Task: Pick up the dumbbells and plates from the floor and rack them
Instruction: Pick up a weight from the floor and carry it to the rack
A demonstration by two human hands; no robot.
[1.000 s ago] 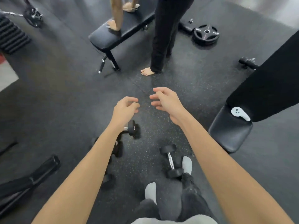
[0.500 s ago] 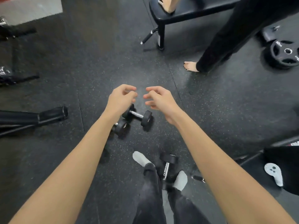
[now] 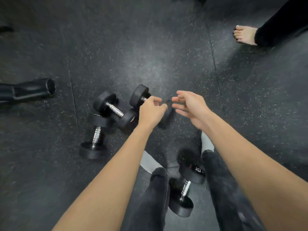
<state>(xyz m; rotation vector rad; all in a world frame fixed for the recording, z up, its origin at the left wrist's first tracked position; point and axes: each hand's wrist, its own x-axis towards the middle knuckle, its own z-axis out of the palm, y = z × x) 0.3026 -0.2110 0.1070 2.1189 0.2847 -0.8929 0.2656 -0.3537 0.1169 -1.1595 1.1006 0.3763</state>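
Several black dumbbells with chrome handles lie on the rubber floor. One dumbbell [image 3: 115,110] lies diagonally left of centre, with another dumbbell [image 3: 95,135] below it. My left hand [image 3: 151,110] hovers with loosely curled fingers over a third dumbbell [image 3: 139,94] and hides its handle; I see no grip on it. My right hand [image 3: 190,105] hangs beside it with relaxed fingers and holds nothing. A fourth dumbbell [image 3: 185,189] lies between my legs. No plates or rack are in view.
A black padded roller [image 3: 33,89] juts in from the left edge. Another person's bare foot [image 3: 245,35] and black trouser leg stand at the top right. My feet in grey socks [image 3: 148,160] straddle the nearest dumbbell.
The view has swung down and closer to the dumbbells. The bench and the plate have left the frame. Both hands have come lower, over the dumbbell cluster, in the same pose.
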